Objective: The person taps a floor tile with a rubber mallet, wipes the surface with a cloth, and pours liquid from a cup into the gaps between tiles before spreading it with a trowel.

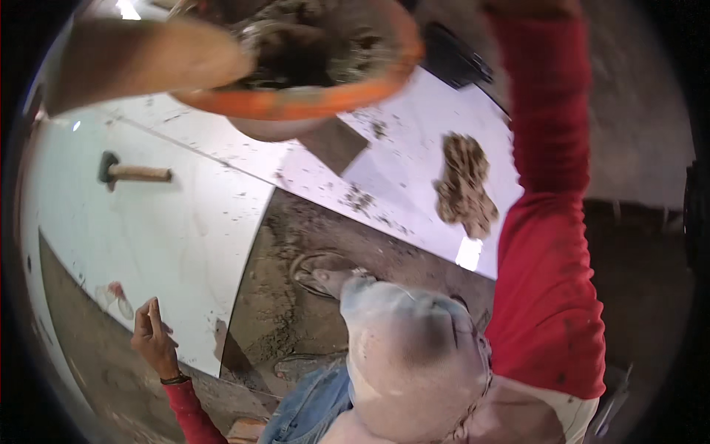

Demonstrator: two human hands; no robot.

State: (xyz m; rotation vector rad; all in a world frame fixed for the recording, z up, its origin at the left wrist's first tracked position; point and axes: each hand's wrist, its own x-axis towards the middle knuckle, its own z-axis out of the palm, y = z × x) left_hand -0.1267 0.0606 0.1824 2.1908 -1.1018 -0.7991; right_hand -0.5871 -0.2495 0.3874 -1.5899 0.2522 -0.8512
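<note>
My left hand (157, 342), with a dark band at the wrist, hangs at the lower left with its fingers stretched out. Nothing is in it, and it is near the edge of a large white panel (200, 244). My right arm reaches up in a red sleeve; only a sliver of my right hand (532, 6) shows at the top edge, its fingers cut off. High in the view is an orange-rimmed tub (296, 105) with wet grey mortar-like mud (362, 52) inside. A blurred tan, rounded thing (148, 63) crosses its left rim; I cannot tell what it is.
A hammer (140, 173) with a wooden handle lies on the white panel. On another pale panel (414, 126) are a ridged clump of brown mud (466, 185) and scattered crumbs. Beyond it sits a black object (455, 55). A sandalled foot (325, 274) stands on muddy ground (296, 229).
</note>
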